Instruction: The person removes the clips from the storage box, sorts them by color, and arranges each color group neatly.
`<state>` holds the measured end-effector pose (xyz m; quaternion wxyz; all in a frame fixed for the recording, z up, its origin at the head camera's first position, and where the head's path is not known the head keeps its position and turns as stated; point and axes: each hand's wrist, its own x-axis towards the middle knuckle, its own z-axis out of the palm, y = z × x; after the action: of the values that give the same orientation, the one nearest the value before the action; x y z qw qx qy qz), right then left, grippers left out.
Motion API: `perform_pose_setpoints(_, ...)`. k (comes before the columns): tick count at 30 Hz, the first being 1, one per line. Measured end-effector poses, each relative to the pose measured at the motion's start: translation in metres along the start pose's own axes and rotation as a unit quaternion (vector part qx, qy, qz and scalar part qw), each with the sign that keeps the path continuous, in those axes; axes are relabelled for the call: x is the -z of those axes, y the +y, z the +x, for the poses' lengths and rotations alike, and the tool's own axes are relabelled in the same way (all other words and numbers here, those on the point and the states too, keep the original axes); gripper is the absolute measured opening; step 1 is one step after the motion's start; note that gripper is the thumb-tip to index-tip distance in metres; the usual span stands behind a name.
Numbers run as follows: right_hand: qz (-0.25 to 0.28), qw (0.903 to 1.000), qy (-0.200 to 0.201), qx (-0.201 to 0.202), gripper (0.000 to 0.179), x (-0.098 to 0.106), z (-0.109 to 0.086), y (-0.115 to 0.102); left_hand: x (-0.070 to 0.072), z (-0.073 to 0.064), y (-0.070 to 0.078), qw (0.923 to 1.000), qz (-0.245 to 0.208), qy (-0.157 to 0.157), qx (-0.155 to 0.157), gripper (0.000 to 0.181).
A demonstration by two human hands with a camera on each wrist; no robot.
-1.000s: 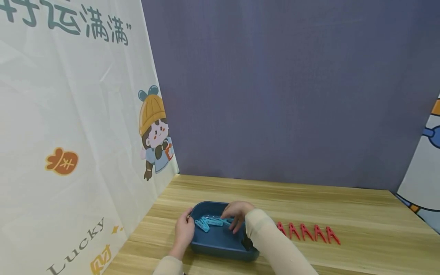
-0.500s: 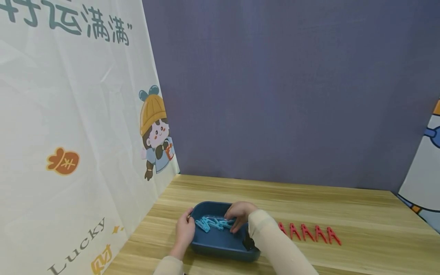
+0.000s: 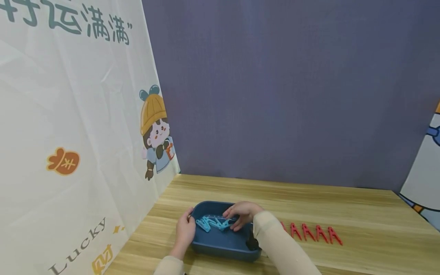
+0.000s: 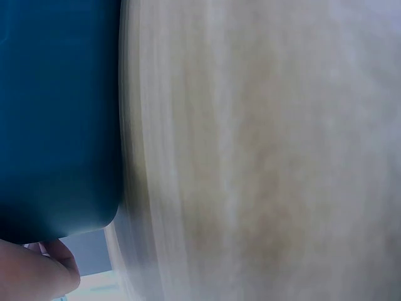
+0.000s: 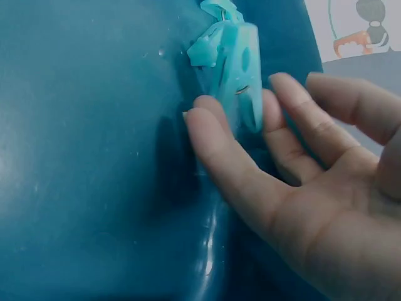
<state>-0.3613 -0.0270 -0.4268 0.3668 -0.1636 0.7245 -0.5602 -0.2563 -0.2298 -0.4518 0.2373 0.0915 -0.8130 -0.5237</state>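
Note:
A dark blue plastic box (image 3: 220, 250) stands on the table. My left hand (image 3: 185, 232) grips its left rim; the left wrist view shows curled fingers (image 4: 59, 257) at the box's edge. Several light blue clothespins (image 3: 205, 224) lie in a loose cluster near the box's back left. My right hand (image 3: 243, 214) is over the right part of the box. In the right wrist view, its thumb and fingers are spread apart around the near end of a clothespin (image 5: 241, 75), which leans by the other clothespins.
A row of red clothespins (image 3: 317, 233) lies on the wooden table (image 3: 364, 214) right of the box, partly behind my right sleeve (image 3: 280, 242). A grey-blue backdrop (image 3: 282, 95) rises behind, and a printed white sheet (image 3: 79, 126) hangs at the left.
My right hand has shifted slightly right, away from the clothespin cluster, and a clothespin it was handling now lies with the others. The left hand keeps its grip on the box.

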Motion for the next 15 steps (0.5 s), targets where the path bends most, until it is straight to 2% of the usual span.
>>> perform_pose_setpoints(8, 0.036, 0.9975, -0.046, 0.040, 0.033, 0.007, -0.009, -0.003, -0.002, 0.000, -0.002, 1.0000, 0.001, 0.001, -0.006, 0.037)
perform_pose_setpoints(15, 0.104, 0.9872, -0.077, 0.093, 0.036, 0.013, -0.011, -0.010, 0.000, 0.001, -0.003, 1.0000, 0.001, 0.004, -0.003, 0.036)
